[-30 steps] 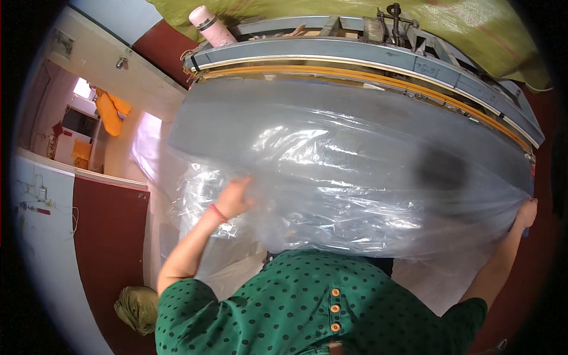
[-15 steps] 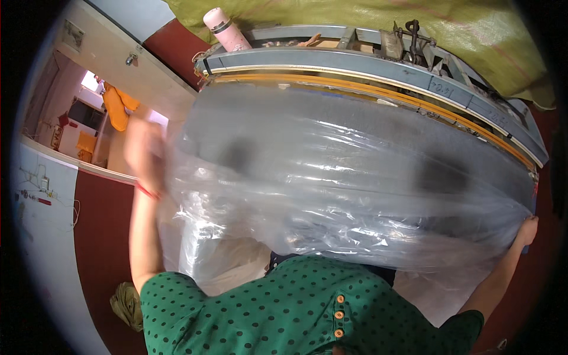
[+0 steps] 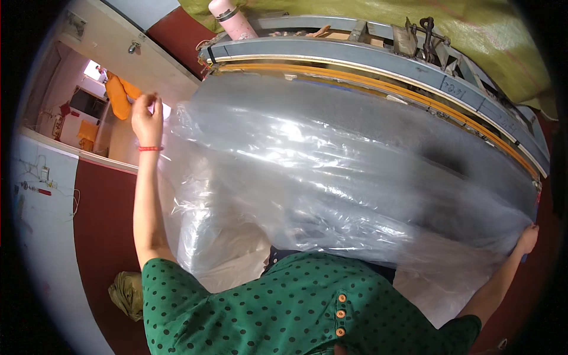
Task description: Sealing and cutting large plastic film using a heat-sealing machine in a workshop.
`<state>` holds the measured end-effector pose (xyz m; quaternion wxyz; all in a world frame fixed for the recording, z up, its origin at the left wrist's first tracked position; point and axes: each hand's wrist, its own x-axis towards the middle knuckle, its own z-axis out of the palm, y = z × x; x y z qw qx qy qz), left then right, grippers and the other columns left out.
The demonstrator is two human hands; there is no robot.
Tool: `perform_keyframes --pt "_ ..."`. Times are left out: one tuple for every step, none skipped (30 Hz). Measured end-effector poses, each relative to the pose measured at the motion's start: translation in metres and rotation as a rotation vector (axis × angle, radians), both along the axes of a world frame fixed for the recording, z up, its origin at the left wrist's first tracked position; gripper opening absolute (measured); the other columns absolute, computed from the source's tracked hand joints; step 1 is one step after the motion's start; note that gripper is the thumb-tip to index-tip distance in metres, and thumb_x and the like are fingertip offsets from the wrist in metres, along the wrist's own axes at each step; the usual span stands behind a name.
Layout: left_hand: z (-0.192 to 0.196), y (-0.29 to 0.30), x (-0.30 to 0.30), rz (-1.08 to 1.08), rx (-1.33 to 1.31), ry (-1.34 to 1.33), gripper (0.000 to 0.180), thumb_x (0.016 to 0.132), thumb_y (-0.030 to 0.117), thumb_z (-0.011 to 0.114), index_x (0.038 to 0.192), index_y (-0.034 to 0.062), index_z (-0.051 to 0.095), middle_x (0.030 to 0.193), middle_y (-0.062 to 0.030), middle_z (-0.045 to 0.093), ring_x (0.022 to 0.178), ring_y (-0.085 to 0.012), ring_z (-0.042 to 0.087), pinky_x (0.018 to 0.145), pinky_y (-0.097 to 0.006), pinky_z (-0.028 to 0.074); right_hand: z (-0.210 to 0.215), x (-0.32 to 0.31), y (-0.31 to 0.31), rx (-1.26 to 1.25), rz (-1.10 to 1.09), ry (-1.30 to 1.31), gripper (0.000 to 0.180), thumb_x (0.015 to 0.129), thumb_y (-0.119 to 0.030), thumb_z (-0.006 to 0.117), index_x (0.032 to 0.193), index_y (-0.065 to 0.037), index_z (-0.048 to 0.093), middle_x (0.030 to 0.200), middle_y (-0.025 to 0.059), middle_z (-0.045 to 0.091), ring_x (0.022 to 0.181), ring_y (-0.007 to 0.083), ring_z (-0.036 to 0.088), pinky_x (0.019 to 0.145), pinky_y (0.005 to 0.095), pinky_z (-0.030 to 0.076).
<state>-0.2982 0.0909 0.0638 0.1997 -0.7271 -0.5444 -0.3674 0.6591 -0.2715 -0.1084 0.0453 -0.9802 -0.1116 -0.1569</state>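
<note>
A wide, clear plastic sheet [image 3: 307, 171] spreads in shiny folds over a dark grey flat surface [image 3: 266, 94] in front of me. My right hand [image 3: 528, 239] is closed on the sheet's right edge, where its folds draw together. My left hand [image 3: 148, 120], with a red bracelet on the wrist, is raised at the sheet's far left. Its fingers are curled together beside the film's left edge; what they pinch is too faint to make out. The near part of the sheet hangs down against my body.
A grey metal beam [image 3: 331, 47] with orange strips [image 3: 378, 86] runs along the far side. A pink bottle [image 3: 232, 19] and a clamp-like dark metal fitting [image 3: 426, 38] stand by it. A door [image 3: 136, 53] opens at left; an olive bag [image 3: 126, 294] lies on the floor.
My left hand, blurred before, has risen a little and now shows clearly. The sheet's left part has lifted and its folds have shifted. My right hand has dropped slightly, still gripping the edge.
</note>
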Motion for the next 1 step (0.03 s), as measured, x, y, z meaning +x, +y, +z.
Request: perform_keyframes --pt "0.0029 -0.0069 0.0364 0.081 0.230 0.101 0.020 0.074 0.007 0.060 0.094 0.0061 0.058 0.087 -0.0051 0.060 0.074 -0.0154 0.055 0.069 -0.025 0.044 0.0009 0.0030 -0.0038 0.000 -0.007 0.003 0.041 0.085 -0.040 0.036 0.113 -0.014 0.050 0.105 0.0167 0.056 0.095 0.0375 0.053 0.076 0.0467 0.042"
